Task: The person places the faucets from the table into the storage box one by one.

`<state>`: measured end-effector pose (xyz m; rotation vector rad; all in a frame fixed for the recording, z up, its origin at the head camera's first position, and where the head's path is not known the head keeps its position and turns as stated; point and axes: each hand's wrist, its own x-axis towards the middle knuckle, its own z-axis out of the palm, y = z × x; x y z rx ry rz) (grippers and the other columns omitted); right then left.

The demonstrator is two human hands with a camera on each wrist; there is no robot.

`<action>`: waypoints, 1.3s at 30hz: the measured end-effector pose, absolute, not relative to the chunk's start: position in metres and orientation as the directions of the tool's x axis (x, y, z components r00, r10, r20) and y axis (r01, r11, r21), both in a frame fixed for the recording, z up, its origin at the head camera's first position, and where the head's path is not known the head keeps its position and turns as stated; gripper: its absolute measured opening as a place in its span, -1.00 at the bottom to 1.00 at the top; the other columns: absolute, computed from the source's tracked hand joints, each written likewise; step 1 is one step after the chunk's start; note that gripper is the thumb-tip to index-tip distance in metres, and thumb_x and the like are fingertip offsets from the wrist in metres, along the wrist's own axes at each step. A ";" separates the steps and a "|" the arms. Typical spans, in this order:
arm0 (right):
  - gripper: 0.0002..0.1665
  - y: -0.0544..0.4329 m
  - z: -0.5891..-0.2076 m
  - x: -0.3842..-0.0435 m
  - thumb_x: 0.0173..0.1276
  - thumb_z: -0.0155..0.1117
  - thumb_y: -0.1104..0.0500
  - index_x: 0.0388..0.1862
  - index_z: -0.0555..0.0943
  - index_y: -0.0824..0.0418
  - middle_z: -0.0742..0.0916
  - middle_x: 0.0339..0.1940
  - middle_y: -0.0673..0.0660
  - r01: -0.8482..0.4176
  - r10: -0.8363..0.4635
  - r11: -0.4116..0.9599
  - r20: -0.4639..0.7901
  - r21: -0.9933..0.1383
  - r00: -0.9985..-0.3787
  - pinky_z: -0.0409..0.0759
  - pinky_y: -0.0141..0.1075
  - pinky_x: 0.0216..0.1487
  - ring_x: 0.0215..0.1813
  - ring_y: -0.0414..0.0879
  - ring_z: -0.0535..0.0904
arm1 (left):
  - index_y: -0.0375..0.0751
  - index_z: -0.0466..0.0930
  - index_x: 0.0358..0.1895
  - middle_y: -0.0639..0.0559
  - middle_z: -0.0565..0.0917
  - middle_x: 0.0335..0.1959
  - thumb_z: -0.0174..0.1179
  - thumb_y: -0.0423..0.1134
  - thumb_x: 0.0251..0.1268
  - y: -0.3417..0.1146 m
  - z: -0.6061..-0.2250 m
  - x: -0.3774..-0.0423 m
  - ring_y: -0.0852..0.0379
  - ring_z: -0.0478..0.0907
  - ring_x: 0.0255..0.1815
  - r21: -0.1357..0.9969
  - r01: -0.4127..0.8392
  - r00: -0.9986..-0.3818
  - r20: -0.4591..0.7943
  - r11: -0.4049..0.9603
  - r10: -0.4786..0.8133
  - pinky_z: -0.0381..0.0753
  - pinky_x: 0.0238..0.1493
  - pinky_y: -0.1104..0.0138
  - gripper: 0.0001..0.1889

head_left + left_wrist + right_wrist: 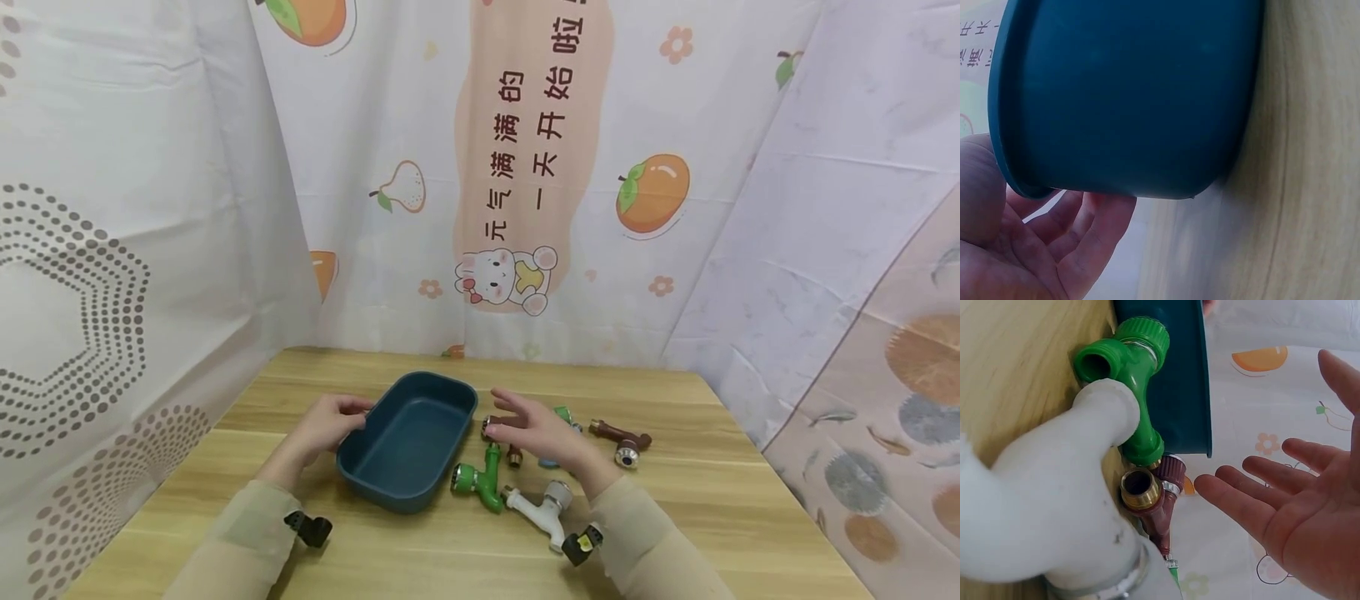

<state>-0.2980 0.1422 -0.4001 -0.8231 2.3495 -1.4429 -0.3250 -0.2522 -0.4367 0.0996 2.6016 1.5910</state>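
A dark teal plastic tub (pixel 408 446) stands on the table. My left hand (pixel 330 429) holds its left side, thumb at the rim and fingers against the outer wall under the lip, as the left wrist view shows. To the right of the tub my right hand (pixel 536 429) hovers palm inward, fingers spread, holding nothing. Under and around it lie several taps: a green tap (pixel 486 479) beside the tub, a white tap (pixel 542 507) nearer the front, and a brown tap (pixel 1159 506) partly hidden by the hand in the head view.
Another brown tap (pixel 624 442) lies farther right. A green piece (pixel 562 414) and a blue piece (pixel 548 463) show from behind the right hand. Printed curtains (pixel 375 250) enclose the wood-grain table (pixel 675 517) at the back and sides.
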 end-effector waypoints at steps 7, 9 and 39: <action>-0.14 0.149 -0.395 -0.295 0.49 0.27 -0.10 0.66 0.15 -0.08 0.35 0.57 0.18 -0.320 -0.530 0.398 0.070 -0.860 -0.845 0.39 0.16 0.35 0.50 0.27 0.30 | -0.32 0.64 0.22 -0.27 0.65 0.08 0.19 -0.35 0.37 -0.253 -0.437 -0.327 0.01 0.61 -0.15 0.890 0.018 -0.993 -0.037 0.456 0.112 0.71 -0.35 0.15 -0.62; -0.13 0.152 -0.394 -0.294 0.49 0.27 -0.10 0.66 0.15 -0.05 0.35 0.57 0.19 -0.321 -0.519 0.403 0.075 -0.857 -0.851 0.38 0.15 0.36 0.49 0.27 0.31 | -0.33 0.64 0.22 -0.28 0.64 0.09 0.19 -0.36 0.36 -0.253 -0.437 -0.327 0.00 0.60 -0.15 0.891 0.018 -0.993 -0.038 0.454 0.115 0.71 -0.35 0.15 -0.62; -0.07 0.214 -0.374 -0.289 0.37 0.39 -0.16 0.60 0.27 0.09 0.42 0.51 0.26 -0.383 -0.307 0.565 0.244 -0.731 -0.920 0.49 0.23 0.22 0.42 0.32 0.39 | -0.31 0.61 0.26 -0.30 0.61 0.17 0.17 -0.36 0.38 -0.253 -0.437 -0.325 -0.07 0.62 -0.07 0.897 -0.008 -0.991 -0.066 0.441 0.116 0.73 -0.33 0.09 -0.60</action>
